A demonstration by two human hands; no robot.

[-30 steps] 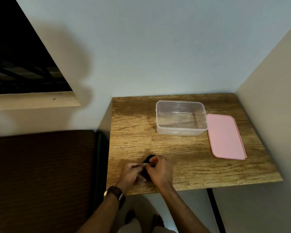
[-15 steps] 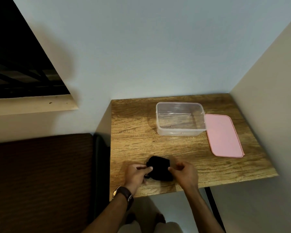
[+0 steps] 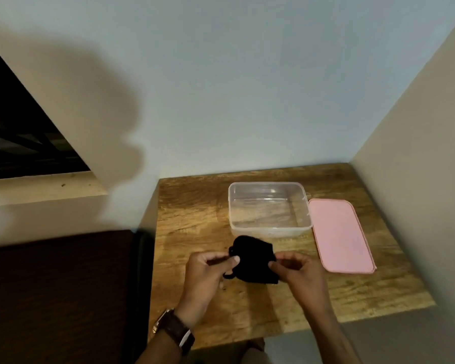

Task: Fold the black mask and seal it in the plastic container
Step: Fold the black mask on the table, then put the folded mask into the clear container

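Note:
The black mask (image 3: 252,260) is held up between both hands over the wooden table (image 3: 195,222), just in front of the container. My left hand (image 3: 206,271) pinches its left edge, where an ear loop hangs down. My right hand (image 3: 297,271) pinches its right edge. The clear plastic container (image 3: 269,208) stands open and empty behind the mask. Its pink lid (image 3: 339,235) lies flat on the table to the container's right.
The table sits in a corner, with a pale wall behind and a beige wall (image 3: 418,153) on the right. A dark brown surface (image 3: 58,298) lies to the left of the table. A window ledge (image 3: 37,190) is at upper left.
My hands have moved apart and the mask has spread wider between them. The mask has also come up and forward, closer to the container.

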